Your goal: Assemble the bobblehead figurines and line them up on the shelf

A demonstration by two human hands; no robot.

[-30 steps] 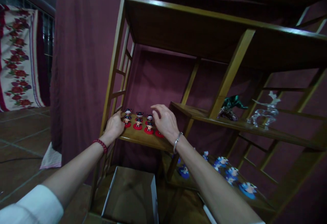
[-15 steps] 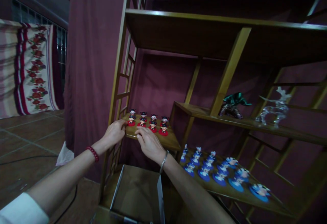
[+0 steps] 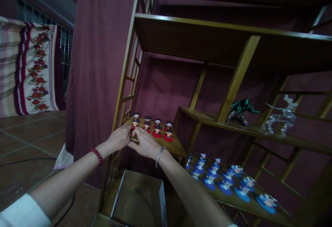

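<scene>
Several small figurines on red bases point(image 3: 157, 130) stand in two rows on the small left shelf point(image 3: 171, 147). My left hand point(image 3: 119, 138) is at that shelf's front left corner, its fingertips by the leftmost front figurine. My right hand point(image 3: 145, 143) is beside it at the front edge, fingers bent toward the same figurine and nearly meeting the left ones. The fingertips of both hands partly cover this figurine's red base, and whether they grip it is too small to tell.
An open cardboard box point(image 3: 138, 199) lies below the hands. Several blue-based figurines point(image 3: 225, 182) fill the lower right shelf. A green ornament point(image 3: 241, 111) and a clear deer figure point(image 3: 281, 116) stand on the middle shelf. A lattice side point(image 3: 127, 92) rises at the left.
My right hand has moved left along the shelf edge, close to my left hand. My left hand has shifted slightly right. The view has shifted a little.
</scene>
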